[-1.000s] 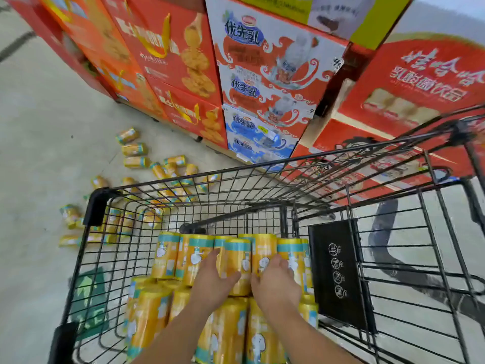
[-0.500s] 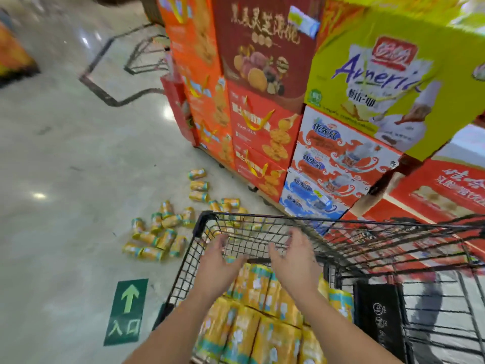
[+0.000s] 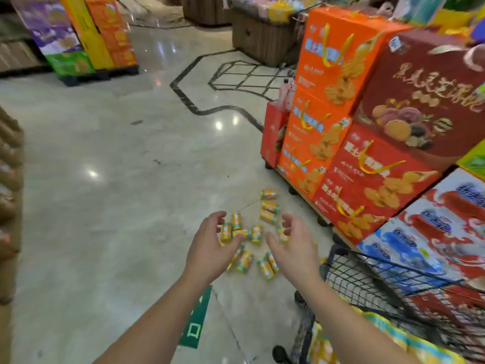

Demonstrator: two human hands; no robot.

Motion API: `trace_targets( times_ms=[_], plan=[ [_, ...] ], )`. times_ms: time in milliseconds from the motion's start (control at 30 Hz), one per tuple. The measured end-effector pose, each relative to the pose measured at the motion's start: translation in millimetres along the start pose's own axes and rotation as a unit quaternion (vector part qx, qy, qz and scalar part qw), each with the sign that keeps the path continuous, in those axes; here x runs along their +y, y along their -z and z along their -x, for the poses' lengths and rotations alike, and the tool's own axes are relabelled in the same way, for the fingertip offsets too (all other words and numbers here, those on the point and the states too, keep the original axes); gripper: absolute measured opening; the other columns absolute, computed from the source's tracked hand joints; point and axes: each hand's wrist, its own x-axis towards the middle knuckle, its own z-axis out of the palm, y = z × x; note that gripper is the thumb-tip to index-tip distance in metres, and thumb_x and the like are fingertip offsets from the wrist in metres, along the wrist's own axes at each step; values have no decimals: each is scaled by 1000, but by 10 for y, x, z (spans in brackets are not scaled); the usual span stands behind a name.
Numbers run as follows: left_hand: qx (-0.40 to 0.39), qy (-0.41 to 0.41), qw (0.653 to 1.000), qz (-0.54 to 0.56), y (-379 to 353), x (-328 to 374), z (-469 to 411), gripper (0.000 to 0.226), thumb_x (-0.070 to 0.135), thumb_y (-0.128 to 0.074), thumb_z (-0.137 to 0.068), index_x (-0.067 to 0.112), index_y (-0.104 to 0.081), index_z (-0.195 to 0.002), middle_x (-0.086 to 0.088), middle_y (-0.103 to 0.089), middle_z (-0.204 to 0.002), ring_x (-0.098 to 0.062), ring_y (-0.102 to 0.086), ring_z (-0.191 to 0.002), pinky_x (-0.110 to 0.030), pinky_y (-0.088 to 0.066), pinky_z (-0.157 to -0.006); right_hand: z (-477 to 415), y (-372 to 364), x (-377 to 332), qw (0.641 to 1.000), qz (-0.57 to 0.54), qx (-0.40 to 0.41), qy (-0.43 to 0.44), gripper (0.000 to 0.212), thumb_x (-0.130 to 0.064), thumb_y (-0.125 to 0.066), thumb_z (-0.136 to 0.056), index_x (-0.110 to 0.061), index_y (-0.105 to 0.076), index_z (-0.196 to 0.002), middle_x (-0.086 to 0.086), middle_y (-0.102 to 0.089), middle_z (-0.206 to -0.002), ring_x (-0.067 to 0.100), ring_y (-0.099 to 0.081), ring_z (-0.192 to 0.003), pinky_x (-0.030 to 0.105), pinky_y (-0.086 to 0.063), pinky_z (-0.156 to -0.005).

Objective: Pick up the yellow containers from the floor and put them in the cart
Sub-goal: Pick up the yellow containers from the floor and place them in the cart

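Several yellow containers (image 3: 256,233) with teal ends lie scattered on the pale floor in front of me. Both hands are stretched out above them, empty. My left hand (image 3: 210,245) has loosely spread fingers and so does my right hand (image 3: 294,245), palms facing each other. The black wire cart (image 3: 349,274) stands at the lower right. More yellow containers (image 3: 388,337) lie inside it, blurred.
Stacked orange and red gift boxes (image 3: 328,122) on a pallet rise at the right, close behind the scattered containers. A green floor sticker (image 3: 196,324) lies under my left forearm. Another display stack (image 3: 86,35) stands far left, and brown shelving runs along the left edge.
Both hands have left the containers in the cart and come out over the floor to the left. The view has swung left, away from the cart.
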Motion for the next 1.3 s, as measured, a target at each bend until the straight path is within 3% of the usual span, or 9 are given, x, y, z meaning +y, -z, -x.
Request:
trace_targets(
  times_ms=[133,267,400,533,667,800,933,1067,1300],
  plan=[
    [40,52,998,6,703,-513,-225,42,32,-71,-82,27,-54,-120,11,-59,-109,-7,-56,-98,-30,-49,-81,-50,-617,-299,999,-7,-44,-17,51,-41,-69,-84,-19,-52,-127,-1,-56,-115,16,-57,-102,41,-51,-87],
    [38,86,995,18,820,-878,-555,34,26,-70,-84,25,-57,-115,10,-60,-106,-6,-57,-96,-32,-51,-79,-185,-1071,-180,995,-14,-73,-66,49,-37,-70,-84,-16,-54,-126,1,-57,-112,18,-57,-100,39,-50,-87],
    [-35,121,992,-7,542,-1175,-908,34,26,-69,-84,29,-55,-116,12,-59,-109,-3,-56,-98,-30,-51,-79,-402,-1479,164,987,-26,-94,-125,45,-35,-69,-86,-16,-55,-124,-2,-56,-111,14,-55,-95,29,-43,-78],
    [-125,114,979,-118,187,-1651,-1449,43,30,-68,-84,30,-51,-124,18,-52,-117,-5,-54,-105,-26,-47,-84,-765,-2082,625,971,-7,-134,-197,48,-35,-68,-86,-18,-52,-128,-3,-56,-117,14,-56,-100,31,-46,-80],
    [-208,100,936,-267,-277,-2401,-2160,47,35,-63,-86,30,-46,-130,18,-45,-127,-7,-49,-118,-24,-45,-83,-1263,-2911,1190,952,48,-205,-221,51,-39,-61,-88,-21,-46,-134,-3,-49,-130,17,-50,-121,33,-46,-90],
    [-319,57,862,-390,-926,-3371,-2863,54,41,-57,-88,26,-42,-137,8,-41,-139,-14,-46,-123,-30,-48,-83,-1723,-3853,1874,935,130,-275,-183,57,-47,-53,-90,-23,-39,-140,-2,-43,-137,19,-43,-125,34,-46,-94],
    [-408,-8,798,-444,-1631,-4451,-3401,63,42,-59,-86,26,-36,-142,4,-37,-143,-19,-43,-126,-34,-47,-91,-1926,-4884,2556,923,171,-297,-175,61,-44,-54,-90,-18,-38,-142,5,-45,-137,25,-44,-124,37,-44,-94],
    [-461,-62,748,-474,-2279,-5640,-3721,76,43,-63,-84,27,-25,-147,3,-28,-151,-21,-33,-136,-38,-37,-105,-1873,-5977,3165,914,194,-323,-149,69,-41,-56,-90,-20,-29,-150,6,-36,-148,27,-35,-135,39,-33,-108],
    [-475,-79,717,-504,-2944,-7442,-3828,102,41,-74,-77,31,-6,-152,0,-12,-160,-29,-11,-147,-53,-17,-117,-1654,-7543,4028,905,288,-295,-105,93,-37,-79,-71,-25,-31,-150,9,-38,-150,37,-31,-136,55,-30,-112]
  ],
)
